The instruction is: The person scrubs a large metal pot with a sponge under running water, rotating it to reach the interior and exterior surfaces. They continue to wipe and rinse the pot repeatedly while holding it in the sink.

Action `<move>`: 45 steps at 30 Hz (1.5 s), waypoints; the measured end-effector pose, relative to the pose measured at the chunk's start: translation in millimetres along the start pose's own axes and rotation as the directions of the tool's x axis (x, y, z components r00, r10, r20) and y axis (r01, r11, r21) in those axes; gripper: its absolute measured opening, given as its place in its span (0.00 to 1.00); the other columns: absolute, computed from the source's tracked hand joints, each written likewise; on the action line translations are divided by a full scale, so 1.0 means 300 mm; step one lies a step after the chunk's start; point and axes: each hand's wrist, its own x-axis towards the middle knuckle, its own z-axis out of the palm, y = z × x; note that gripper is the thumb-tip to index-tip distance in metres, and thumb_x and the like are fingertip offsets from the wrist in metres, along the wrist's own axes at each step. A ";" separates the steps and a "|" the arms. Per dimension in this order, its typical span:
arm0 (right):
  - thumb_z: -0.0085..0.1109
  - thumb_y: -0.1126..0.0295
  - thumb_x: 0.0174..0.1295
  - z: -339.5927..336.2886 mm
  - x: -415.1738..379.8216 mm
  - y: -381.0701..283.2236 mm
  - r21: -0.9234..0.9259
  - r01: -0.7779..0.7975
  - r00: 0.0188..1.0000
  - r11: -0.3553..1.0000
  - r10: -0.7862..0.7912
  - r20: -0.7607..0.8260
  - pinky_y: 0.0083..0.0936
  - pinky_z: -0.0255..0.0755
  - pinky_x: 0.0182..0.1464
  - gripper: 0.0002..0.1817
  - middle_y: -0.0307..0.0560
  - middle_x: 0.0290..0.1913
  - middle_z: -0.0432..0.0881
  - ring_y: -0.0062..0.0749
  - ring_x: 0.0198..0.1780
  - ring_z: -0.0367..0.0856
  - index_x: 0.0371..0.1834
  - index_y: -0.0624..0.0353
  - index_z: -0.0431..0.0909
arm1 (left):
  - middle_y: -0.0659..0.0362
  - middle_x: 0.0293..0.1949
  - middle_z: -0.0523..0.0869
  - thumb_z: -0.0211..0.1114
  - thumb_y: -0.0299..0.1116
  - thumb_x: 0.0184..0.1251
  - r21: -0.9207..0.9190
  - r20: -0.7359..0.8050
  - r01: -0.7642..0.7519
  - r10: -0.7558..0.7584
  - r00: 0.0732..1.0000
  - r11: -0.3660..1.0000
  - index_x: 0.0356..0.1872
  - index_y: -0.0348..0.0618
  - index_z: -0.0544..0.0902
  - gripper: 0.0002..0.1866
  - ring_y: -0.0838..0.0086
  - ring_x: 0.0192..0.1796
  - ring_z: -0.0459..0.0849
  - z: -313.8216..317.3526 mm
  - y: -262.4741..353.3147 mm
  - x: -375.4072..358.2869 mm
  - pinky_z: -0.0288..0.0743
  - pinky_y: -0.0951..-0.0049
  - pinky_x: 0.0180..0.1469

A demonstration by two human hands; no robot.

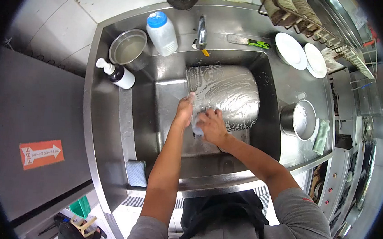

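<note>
A large metal pot (pixel 232 93) lies on its side in the sink (pixel 169 96), streaked with white suds. My left hand (pixel 184 110) grips the pot at its left edge, thumb up along the metal. In my right hand (pixel 213 126) is a pale, whitish scrubbing pad (pixel 197 127), mostly covered by my bent fingers. That hand presses it against the pot's lower left edge, just right of my left hand. The far side of the pot is hidden.
Left of the basin stand a pump bottle (pixel 118 75), a metal pot of cloudy liquid (pixel 129 47) and a blue-capped jug (pixel 161 32). The faucet (pixel 201 34) overhangs the back. Rightward are a green-handled scraper (pixel 253 42), white plates (pixel 291 50), a round pan (pixel 301 119) and a cloth (pixel 321 137).
</note>
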 end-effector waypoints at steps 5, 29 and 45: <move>0.67 0.71 0.32 0.019 0.105 -0.012 0.189 -0.305 0.924 0.933 0.338 -0.178 0.42 0.59 0.53 0.16 0.39 0.44 0.74 0.42 0.53 0.66 0.31 0.48 0.84 | 0.54 0.45 0.80 0.55 0.50 0.72 0.029 0.098 0.124 -0.126 0.987 0.992 0.55 0.31 0.73 0.28 0.69 0.45 0.78 0.037 0.145 -0.120 0.75 0.67 0.45; 0.61 0.59 0.49 -0.083 -0.117 0.446 0.062 -0.778 0.540 0.625 0.715 -0.444 0.54 0.61 0.56 0.24 0.56 0.49 0.71 0.53 0.56 0.68 0.51 0.55 0.74 | 0.49 0.40 0.84 0.48 0.47 0.75 0.362 -0.139 -0.254 0.321 0.937 0.897 0.47 0.31 0.78 0.24 0.63 0.41 0.79 0.062 -0.004 -0.030 0.70 0.68 0.50; 0.55 0.59 0.58 -0.033 -0.138 0.250 -0.058 -0.328 0.925 0.943 0.309 -0.220 0.68 0.47 0.67 0.32 0.59 0.67 0.63 0.62 0.72 0.52 0.66 0.55 0.62 | 0.48 0.28 0.82 0.51 0.45 0.75 0.534 -0.133 -0.516 0.669 0.731 0.670 0.40 0.31 0.78 0.22 0.66 0.30 0.77 0.041 -0.097 -0.096 0.72 0.65 0.40</move>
